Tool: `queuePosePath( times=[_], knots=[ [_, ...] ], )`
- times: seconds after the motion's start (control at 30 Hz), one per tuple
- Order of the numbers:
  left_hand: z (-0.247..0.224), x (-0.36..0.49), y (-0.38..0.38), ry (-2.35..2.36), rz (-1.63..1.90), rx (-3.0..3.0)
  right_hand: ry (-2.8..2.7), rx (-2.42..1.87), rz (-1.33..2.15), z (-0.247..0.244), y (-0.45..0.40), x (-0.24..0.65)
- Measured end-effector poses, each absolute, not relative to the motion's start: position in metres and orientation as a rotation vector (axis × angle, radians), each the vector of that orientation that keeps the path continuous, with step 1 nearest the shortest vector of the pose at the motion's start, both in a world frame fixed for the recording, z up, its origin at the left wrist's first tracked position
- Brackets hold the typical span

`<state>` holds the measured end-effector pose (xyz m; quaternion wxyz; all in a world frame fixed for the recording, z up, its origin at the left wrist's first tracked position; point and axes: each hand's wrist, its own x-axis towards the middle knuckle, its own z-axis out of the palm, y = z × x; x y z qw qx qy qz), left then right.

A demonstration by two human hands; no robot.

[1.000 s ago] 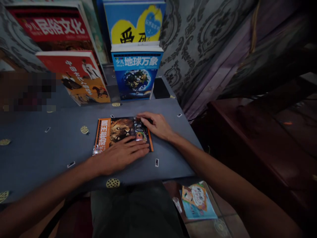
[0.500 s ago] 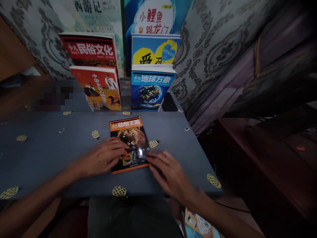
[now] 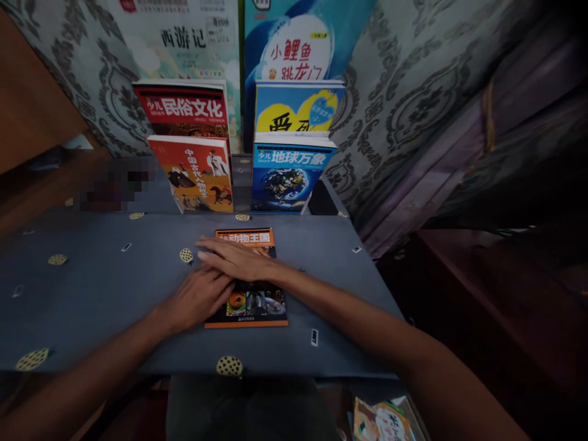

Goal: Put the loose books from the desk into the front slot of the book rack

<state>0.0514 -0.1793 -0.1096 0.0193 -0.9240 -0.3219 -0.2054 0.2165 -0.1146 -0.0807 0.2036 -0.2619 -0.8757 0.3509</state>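
Observation:
A book with an orange-edged dark cover and animal pictures [image 3: 255,303] lies on the cloth-covered table in front of me. My right hand [image 3: 236,257] reaches across its upper half, fingers stretched out flat towards the left edge. Its forearm comes in from the lower right. My left hand [image 3: 201,297] rests at the book's left side, fingers extended onto the cover and partly beneath my right hand. Neither hand grips the book. Most of the lion picture is hidden under my right hand.
Behind stand an orange book [image 3: 199,177], a red book [image 3: 193,110], a blue globe book [image 3: 289,184] and a yellow-and-blue book [image 3: 296,110]. Two larger books rise at the back. A dark flat object [image 3: 323,199] lies right of them. More books [image 3: 381,422] lie below the table's front edge.
My right hand has moved from the book's right edge up and left across the cover. The book now sits straighter. The view has shifted slightly.

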Motion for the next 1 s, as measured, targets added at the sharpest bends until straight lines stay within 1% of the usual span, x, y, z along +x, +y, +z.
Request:
queuePosePath(
  times=[0.1, 0.3, 0.43, 0.6, 0.7, 0.83, 1.0],
  knots=[
    [-0.106, 0.053, -0.179, -0.996, -0.649, -2.877, -2.434, -0.732, 0.999, -0.091, -0.105, 0.216],
    [-0.106, 0.054, -0.178, -0.997, -0.631, -2.911, -2.363, -0.806, 0.897, -0.106, -0.091, 0.248],
    [-0.107, 0.052, -0.178, -0.997, -0.656, -2.955, -2.287, -0.911, 0.84, -0.11, -0.075, 0.27],
    [-0.107, 0.053, -0.177, -0.985, -0.675, -2.96, -2.162, -0.918, 0.882, -0.111, -0.064, 0.282],
    [-0.108, 0.053, -0.176, -0.987, -0.695, -2.954, -2.174, -0.911, 0.822, -0.116, -0.072, 0.281],
    [-0.106, 0.054, -0.176, -0.972, -0.694, -2.949, -2.322, -0.863, 0.731, -0.12, -0.098, 0.281],
    [-0.101, 0.055, -0.176, -0.925, -0.69, -2.939, -2.431, -0.719, 0.819, -0.112, -0.147, 0.292]
  ],
)
